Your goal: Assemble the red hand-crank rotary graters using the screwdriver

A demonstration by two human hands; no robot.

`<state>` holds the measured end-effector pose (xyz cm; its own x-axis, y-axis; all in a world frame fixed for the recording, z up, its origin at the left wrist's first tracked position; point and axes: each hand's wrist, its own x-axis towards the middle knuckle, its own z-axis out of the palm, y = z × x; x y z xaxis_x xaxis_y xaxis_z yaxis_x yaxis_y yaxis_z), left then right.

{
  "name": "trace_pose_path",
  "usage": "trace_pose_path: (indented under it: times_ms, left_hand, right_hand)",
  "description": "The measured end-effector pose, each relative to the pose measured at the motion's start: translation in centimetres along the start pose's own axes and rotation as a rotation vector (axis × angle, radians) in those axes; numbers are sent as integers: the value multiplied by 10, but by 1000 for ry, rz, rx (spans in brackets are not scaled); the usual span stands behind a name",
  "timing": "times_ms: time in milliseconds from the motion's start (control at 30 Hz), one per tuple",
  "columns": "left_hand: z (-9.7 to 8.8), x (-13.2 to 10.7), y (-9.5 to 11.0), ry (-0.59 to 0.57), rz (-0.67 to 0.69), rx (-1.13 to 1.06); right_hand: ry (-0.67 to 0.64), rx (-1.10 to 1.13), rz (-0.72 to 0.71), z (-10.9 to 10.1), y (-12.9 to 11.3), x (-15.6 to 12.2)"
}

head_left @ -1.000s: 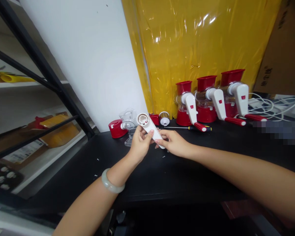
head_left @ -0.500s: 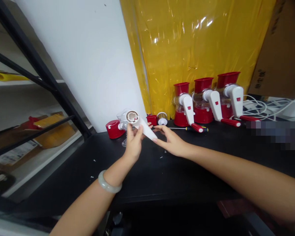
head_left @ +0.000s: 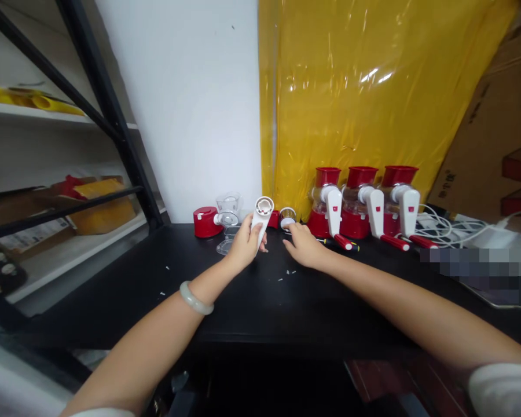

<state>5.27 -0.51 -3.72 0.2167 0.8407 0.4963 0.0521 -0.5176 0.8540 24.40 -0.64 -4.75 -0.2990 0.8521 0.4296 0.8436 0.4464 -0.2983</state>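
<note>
My left hand (head_left: 245, 240) is closed around a white crank arm (head_left: 260, 223), its round hollow end turned up and toward me. My right hand (head_left: 307, 246) is apart from the crank arm, with thumb and fingers spread, just in front of a grater drum (head_left: 287, 218) with a white end. Its fingertips are close to the drum; I cannot tell whether they touch it. A screwdriver (head_left: 353, 247) lies partly hidden behind this hand. Left of my left hand stand a clear plastic grater body (head_left: 228, 219) and a red base (head_left: 207, 222).
Several assembled red and white rotary graters (head_left: 362, 202) stand at the back right, beside white cables (head_left: 443, 229). Small white bits (head_left: 290, 272) lie on the black table (head_left: 243, 313). A black-framed shelf (head_left: 130, 156) borders the left, and yellow plastic sheeting (head_left: 338, 104) hangs behind.
My right hand has let go of the crank arm and moved right toward the drum. My left hand has turned the crank arm more upright. The view has shifted left.
</note>
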Motion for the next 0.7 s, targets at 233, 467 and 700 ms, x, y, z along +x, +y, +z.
trace_pose_path:
  times_ms: [233, 467, 700]
  left_hand:
    - [-13, -8, 12, -160, 12, 362]
    - [-15, -7, 21, -219, -64, 580]
    - [-12, -10, 29, -198, -56, 677]
  right_hand:
    - [-245, -196, 205, -9, 42, -9]
    - [-278, -290, 168, -14, 89, -34]
    - [-311, -377, 228, -25, 118, -52]
